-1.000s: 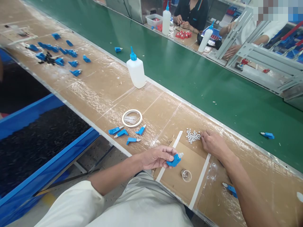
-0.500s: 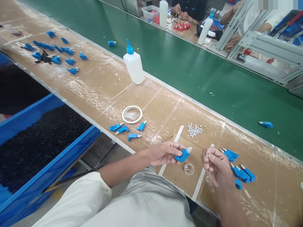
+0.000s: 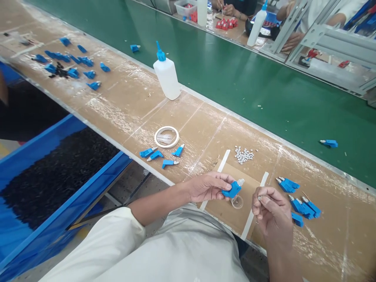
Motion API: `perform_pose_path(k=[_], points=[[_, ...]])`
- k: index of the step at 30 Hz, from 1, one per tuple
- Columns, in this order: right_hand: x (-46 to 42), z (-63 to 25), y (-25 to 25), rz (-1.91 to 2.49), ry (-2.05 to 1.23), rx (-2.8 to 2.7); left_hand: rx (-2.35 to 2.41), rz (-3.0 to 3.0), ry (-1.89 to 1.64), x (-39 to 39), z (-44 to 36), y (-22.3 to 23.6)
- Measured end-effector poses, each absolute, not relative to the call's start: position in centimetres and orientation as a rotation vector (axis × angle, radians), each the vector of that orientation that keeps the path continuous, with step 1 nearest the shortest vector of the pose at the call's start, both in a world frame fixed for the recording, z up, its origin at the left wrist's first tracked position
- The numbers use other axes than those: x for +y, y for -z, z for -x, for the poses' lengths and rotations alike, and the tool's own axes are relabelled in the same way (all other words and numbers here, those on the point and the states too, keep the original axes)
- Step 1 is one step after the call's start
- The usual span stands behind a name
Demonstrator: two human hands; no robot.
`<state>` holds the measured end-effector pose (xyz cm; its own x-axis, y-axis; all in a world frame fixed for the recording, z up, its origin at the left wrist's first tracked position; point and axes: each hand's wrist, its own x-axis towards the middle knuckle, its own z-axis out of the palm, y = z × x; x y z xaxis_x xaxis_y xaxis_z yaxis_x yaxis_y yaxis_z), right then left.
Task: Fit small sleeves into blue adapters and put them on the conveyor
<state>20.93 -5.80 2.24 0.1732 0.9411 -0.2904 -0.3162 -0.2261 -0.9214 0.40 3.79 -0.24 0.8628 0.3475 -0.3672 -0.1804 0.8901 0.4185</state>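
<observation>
Between the thumb and fingers of my left hand (image 3: 210,185) is a blue plastic part (image 3: 232,190) with a translucent white tip, pointing up and right. My right hand (image 3: 272,209) is closed in a pinch on a tiny pale grey piece (image 3: 259,198), a short way right of the blue part. Just below the blue part, partly covered by it, a small clear round cup (image 3: 237,202) rests on cardboard. A pile of small grey pieces (image 3: 243,155) lies beyond my hands. Several blue parts (image 3: 307,208) lie right of my right hand.
A white squeeze bottle (image 3: 167,78) with a blue nozzle stands near the green conveyor belt (image 3: 223,78). A tape roll (image 3: 167,137) and several blue parts lie left of my hands. A blue-lined bin (image 3: 58,176) of black pieces sits beside the bench. Other people work across the belt.
The view has shifted slightly. My left hand has moved the blue part a little to the right, so it now partly covers the clear cup. The right hand keeps its pinch.
</observation>
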Motion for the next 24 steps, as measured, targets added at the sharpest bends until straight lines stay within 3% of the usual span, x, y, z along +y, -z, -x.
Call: perform_pose_path(k=[24], points=[[-7.0,-19.6,-3.1,1.27,-0.963,-0.712,0.429,-0.351,-0.325,3.1,-1.0,-0.1]])
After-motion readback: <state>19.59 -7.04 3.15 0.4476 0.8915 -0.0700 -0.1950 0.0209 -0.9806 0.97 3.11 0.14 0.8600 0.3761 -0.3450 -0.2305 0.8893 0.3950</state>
